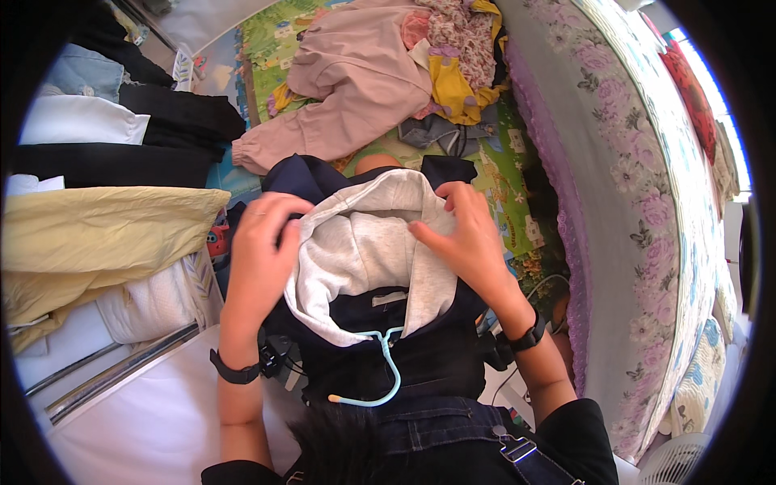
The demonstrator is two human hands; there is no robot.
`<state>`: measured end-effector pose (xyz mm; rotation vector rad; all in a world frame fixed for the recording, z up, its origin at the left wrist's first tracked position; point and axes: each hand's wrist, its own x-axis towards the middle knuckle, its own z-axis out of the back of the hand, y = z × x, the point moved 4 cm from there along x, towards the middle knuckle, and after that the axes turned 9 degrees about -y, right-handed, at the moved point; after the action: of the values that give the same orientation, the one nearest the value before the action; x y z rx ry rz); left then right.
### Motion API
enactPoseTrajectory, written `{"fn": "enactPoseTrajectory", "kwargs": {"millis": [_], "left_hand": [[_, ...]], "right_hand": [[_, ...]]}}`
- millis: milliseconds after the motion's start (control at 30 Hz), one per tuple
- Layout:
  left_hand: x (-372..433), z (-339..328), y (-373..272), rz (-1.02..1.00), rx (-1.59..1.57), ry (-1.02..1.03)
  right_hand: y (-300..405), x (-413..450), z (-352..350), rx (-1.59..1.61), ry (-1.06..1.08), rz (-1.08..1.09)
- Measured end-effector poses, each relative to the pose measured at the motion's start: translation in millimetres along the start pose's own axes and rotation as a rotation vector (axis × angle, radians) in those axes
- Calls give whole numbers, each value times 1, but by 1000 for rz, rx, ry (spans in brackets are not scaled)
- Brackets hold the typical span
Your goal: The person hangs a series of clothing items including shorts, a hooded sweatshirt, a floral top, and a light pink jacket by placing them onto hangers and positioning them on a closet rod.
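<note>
A dark navy hooded garment lies over my lap on a light blue hanger, whose hook points towards me. Its hood is spread wide and shows a pale grey marled lining. My left hand holds the hood's left rim between bent fingers and thumb. At the right rim, my right hand touches the hood with its thumb on the lining and its fingers spread apart from it. A small light label shows inside the neck. Both sleeves' far ends are partly hidden.
Ahead on a patterned play mat lie pink trousers, yellow dotted cloth and grey denim. Folded dark clothes and yellow cloth hang at the left. A floral-covered bed borders the right; a fan stands lower right.
</note>
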<state>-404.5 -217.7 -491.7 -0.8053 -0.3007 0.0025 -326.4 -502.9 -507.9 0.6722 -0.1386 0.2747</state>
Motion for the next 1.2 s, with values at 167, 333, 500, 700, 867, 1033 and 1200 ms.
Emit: {"fn": "enactPoseTrajectory", "kwargs": {"millis": [167,333,500,700,867,1033,1200], "left_hand": [[12,-70,-29,-434,-85,421],[15,-113,-12,-358,57,730],[4,-139,-18,-349,5,879],[36,-188,-26,-546,14,549],[27,-198,-4,-409,47,847],[21,-111,0,-309,198,678],[29,-26,-1,-154,387,235]], "right_hand": [[-3,33,-44,-308,187,39],[-53,52,-54,-90,185,-15],[-41,61,-4,760,290,-191],[35,43,13,455,341,-23],[20,35,-1,253,360,-35],[-3,0,-15,136,389,104],[-23,-18,-7,117,369,-7]]}}
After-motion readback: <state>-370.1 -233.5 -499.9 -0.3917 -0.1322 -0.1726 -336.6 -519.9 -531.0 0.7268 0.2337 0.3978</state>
